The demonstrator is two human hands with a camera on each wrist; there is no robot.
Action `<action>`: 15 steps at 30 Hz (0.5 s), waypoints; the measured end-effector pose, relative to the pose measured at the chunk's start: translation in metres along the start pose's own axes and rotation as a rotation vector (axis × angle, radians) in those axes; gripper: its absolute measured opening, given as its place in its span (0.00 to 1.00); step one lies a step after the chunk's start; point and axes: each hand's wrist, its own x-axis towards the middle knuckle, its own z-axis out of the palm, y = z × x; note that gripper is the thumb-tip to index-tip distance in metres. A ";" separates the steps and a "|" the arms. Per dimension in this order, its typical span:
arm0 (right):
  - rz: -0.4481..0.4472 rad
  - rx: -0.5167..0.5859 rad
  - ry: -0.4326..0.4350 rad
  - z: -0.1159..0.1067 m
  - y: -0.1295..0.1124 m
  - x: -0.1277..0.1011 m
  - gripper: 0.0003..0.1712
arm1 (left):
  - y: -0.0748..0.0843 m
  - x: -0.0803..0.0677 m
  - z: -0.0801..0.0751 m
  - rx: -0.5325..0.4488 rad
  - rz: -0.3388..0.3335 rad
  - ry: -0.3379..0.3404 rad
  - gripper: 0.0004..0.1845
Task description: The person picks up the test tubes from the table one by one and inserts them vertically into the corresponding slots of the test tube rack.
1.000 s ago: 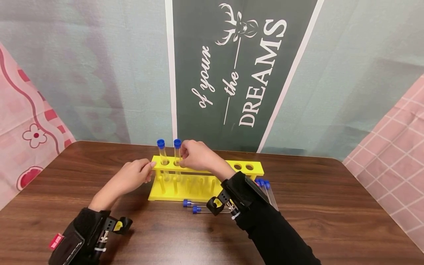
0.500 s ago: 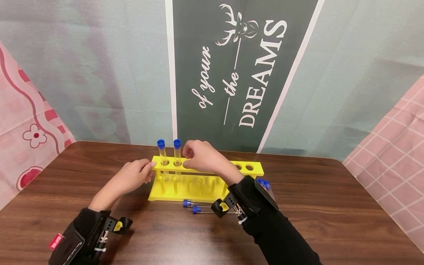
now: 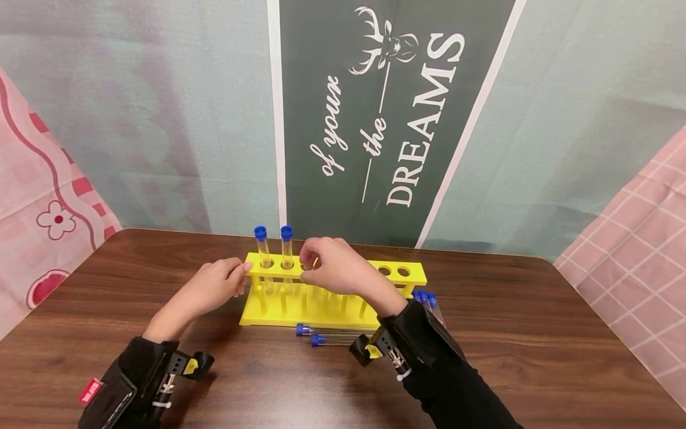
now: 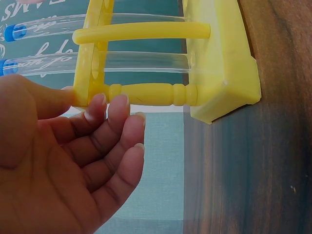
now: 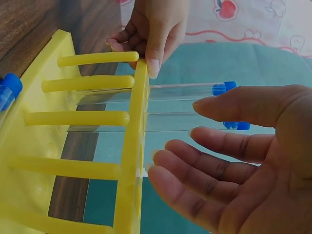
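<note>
A yellow test tube rack point(image 3: 343, 305) stands on the wooden table point(image 3: 536, 333). Two clear tubes with blue caps point(image 3: 261, 244) point(image 3: 286, 243) stand upright in its two leftmost holes. My left hand point(image 3: 241, 277) pinches the rack's left end, thumb on the top plate; the left wrist view shows the hand point(image 4: 90, 100) at the plate edge and post of the rack point(image 4: 224, 73). My right hand point(image 3: 309, 265) hovers over the third hole, fingers relaxed and holding nothing. In the right wrist view that hand point(image 5: 180, 134) is beside the two tubes point(image 5: 185, 90), apart from them.
Two capped tubes point(image 3: 302, 329) point(image 3: 318, 340) lie on the table before the rack. More capped tubes point(image 3: 429, 298) lie at its right end, partly behind my right sleeve. Holes on the rack's right point(image 3: 393, 271) hold nothing. A printed backdrop hangs behind the table.
My right hand has let go of the second tube and drawn back a little to the right. The left hand and rack have not moved.
</note>
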 end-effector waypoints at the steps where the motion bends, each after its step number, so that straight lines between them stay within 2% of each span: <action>1: -0.001 0.000 -0.001 0.000 0.000 -0.002 0.08 | 0.000 0.000 0.000 -0.001 0.000 -0.001 0.15; 15: -0.034 -0.043 0.033 0.011 0.008 -0.024 0.06 | -0.001 0.000 0.001 0.002 -0.003 -0.005 0.15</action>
